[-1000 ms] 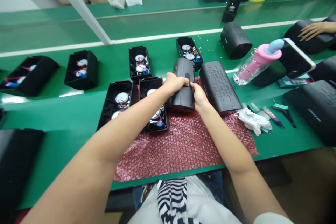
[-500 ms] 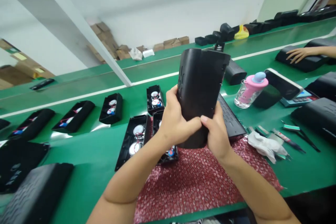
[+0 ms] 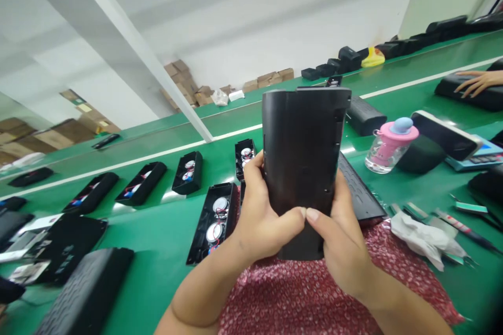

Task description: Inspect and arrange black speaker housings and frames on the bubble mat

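Observation:
Both my hands hold up a black plastic speaker housing [image 3: 301,152], its smooth broad face toward me. My left hand [image 3: 261,214] wraps its left side and my right hand [image 3: 343,235] its right side. The two thumbs meet on the lower part of that face; the other fingers are mostly hidden behind it. Below lies red bubble wrap [image 3: 298,298] on the green bench. Left of my hands, an open speaker shell [image 3: 210,220] shows two round white drivers with wires. A black perforated panel [image 3: 361,191] rests just right of the housing.
Several more open shells, such as one shell [image 3: 187,171], line the bench at left. To the right are a pink-lidded bottle [image 3: 389,146], a propped phone [image 3: 446,133], crumpled tissue [image 3: 418,235] and a pen-like tool [image 3: 467,227]. A co-worker's hand [image 3: 477,82] rests on a black case.
The housing has turned so that its broad face points more squarely at me, its slotted side now out of sight. My view has shifted left. Both hands keep their grip.

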Demonstrator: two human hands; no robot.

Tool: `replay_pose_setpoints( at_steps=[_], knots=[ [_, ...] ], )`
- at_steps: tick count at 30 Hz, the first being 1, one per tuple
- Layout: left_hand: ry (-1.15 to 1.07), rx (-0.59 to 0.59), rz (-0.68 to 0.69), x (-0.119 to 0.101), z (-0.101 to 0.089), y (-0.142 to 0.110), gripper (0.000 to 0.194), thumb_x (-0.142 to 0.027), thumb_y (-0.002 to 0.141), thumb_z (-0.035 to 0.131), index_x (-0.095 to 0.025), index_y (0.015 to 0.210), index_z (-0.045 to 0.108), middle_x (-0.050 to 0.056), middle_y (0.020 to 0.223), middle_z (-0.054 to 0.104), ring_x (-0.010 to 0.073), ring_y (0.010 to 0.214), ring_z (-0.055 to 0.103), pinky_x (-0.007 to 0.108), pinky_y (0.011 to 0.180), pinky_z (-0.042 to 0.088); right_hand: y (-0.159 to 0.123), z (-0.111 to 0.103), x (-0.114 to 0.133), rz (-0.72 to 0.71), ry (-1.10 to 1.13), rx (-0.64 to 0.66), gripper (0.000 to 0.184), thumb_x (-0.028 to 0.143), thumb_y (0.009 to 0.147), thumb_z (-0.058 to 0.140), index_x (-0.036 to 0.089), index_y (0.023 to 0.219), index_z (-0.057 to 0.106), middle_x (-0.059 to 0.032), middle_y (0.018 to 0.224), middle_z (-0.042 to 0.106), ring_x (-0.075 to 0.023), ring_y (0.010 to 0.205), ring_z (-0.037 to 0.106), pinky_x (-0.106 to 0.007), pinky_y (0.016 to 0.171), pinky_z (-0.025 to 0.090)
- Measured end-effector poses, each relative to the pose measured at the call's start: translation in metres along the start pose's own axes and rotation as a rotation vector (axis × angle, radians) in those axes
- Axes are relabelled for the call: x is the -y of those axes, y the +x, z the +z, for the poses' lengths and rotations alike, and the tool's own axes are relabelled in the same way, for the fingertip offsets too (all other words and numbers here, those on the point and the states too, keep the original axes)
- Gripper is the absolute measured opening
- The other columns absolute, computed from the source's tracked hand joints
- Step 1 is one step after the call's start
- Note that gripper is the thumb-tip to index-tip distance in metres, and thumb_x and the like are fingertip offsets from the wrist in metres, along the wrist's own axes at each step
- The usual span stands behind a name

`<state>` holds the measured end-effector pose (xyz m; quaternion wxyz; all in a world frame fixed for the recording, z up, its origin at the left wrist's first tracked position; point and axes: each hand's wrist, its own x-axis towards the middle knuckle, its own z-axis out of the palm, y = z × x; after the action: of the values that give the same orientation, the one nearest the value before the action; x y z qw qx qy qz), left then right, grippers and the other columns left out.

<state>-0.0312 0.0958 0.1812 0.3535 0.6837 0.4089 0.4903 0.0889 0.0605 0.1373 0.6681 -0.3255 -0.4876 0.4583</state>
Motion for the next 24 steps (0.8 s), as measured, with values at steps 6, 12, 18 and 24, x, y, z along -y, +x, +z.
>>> replay_pose_setpoints(
  at_steps=[6,12,18,24],
  knots=[
    [-0.043,0.009,-0.057,0.0051,0.0017,0.0027,0.069,-0.025,0.065,0.076,-0.024,0.121,0.036,0.004,0.113,0.053,0.0245,0.103,0.057,0.037,0.086,0.05,0.0031,-0.0021,-0.0042,0.057,0.023,-0.033,0.068,0.023,0.094,0.051,0.034,0.154,0.021,-0.0026,0.155,0.037,-0.0259,0.146,0.032,-0.054,0.124,0.025],
    [-0.013,-0.012,-0.087,0.0006,0.002,0.0046,0.068,-0.026,0.062,0.075,-0.024,0.119,0.036,0.003,0.109,0.052,0.0239,0.101,0.055,0.036,0.083,0.049,0.0026,-0.0007,-0.0058,0.04,0.04,-0.029,0.065,0.023,0.094,0.05,0.033,0.153,0.024,-0.0028,0.154,0.038,-0.025,0.146,0.034,-0.052,0.124,0.027],
    [0.005,0.014,-0.072,-0.002,0.0024,0.0052,0.069,-0.024,0.063,0.074,-0.023,0.12,0.035,0.005,0.113,0.052,0.0242,0.103,0.056,0.038,0.087,0.049,0.0026,0.0011,-0.003,0.049,0.1,-0.028,0.066,0.021,0.095,0.049,0.033,0.153,0.022,-0.0028,0.152,0.041,-0.0239,0.144,0.037,-0.051,0.123,0.027],
    [0.03,0.002,-0.05,-0.0018,0.0029,0.0045,0.068,-0.024,0.063,0.075,-0.023,0.12,0.037,0.005,0.114,0.052,0.0263,0.106,0.055,0.041,0.091,0.048,0.0015,0.0002,-0.0025,0.051,0.112,-0.037,0.066,0.021,0.095,0.049,0.034,0.154,0.021,-0.0023,0.154,0.039,-0.0233,0.144,0.037,-0.051,0.124,0.026]
  ],
)
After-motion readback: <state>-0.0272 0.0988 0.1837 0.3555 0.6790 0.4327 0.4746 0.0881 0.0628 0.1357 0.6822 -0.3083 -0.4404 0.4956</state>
